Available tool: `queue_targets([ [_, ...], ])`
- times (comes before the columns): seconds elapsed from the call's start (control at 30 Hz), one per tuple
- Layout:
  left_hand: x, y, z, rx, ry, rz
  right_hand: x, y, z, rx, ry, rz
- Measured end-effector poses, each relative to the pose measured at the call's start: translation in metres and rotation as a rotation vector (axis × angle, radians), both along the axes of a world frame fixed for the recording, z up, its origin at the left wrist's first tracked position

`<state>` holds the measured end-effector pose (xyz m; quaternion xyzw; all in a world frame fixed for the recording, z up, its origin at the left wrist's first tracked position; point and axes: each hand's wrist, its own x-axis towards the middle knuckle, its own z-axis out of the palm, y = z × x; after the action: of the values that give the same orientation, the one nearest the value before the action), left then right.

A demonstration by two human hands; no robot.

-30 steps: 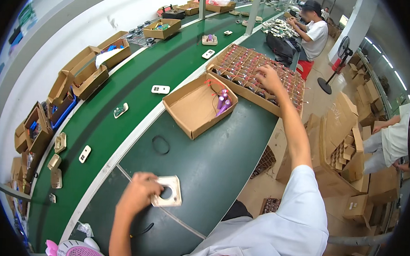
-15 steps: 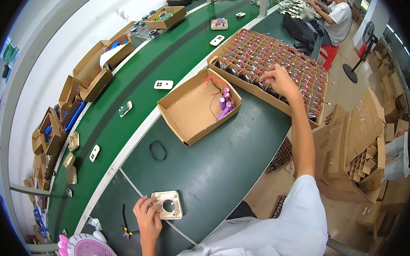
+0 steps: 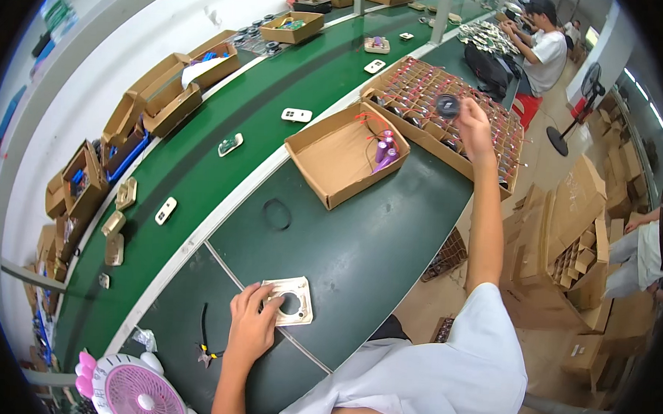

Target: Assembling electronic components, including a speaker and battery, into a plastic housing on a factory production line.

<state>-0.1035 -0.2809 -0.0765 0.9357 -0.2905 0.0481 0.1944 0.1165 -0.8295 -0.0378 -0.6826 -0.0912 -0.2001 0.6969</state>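
Raised over the far right of the table, my right hand (image 3: 477, 133) pinches a round black speaker (image 3: 447, 105) by its edge. Beneath it lies a wide cardboard box divided into small cells (image 3: 463, 167), filled with round parts with red wires. My left hand (image 3: 254, 323) has its fingers on the left side of a cream-coloured plastic housing (image 3: 301, 314), holding it on the dark green tabletop. The housing is square with a large round hole. To the left of that hand lie small cutting pliers (image 3: 206, 354) with black and yellow handles.
An open cardboard tray (image 3: 331, 183) holds purple cylindrical batteries (image 3: 385, 156). A black ring (image 3: 276, 214) lies on the table. Along the left runs a green conveyor belt (image 3: 199, 179) carrying cream casings. A pink-and-white fan (image 3: 144, 398) stands near. Another person (image 3: 543, 57) sits at the far end.
My right hand has lifted the speaker up out of the divided box. My left hand stays at the housing. The whole view has shifted somewhat.
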Motion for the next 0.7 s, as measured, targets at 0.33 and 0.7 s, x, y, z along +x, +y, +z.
queue_targets([
  [0.33, 0.022, 0.006, 0.002, -0.029, 0.017, -0.094, -0.072, 0.101, -0.021, 0.785, 0.357, 0.818],
  [0.7, 0.006, 0.007, -0.012, -0.017, 0.033, -0.023, -0.126, 0.225, -0.038, -0.915, 0.372, 0.358],
])
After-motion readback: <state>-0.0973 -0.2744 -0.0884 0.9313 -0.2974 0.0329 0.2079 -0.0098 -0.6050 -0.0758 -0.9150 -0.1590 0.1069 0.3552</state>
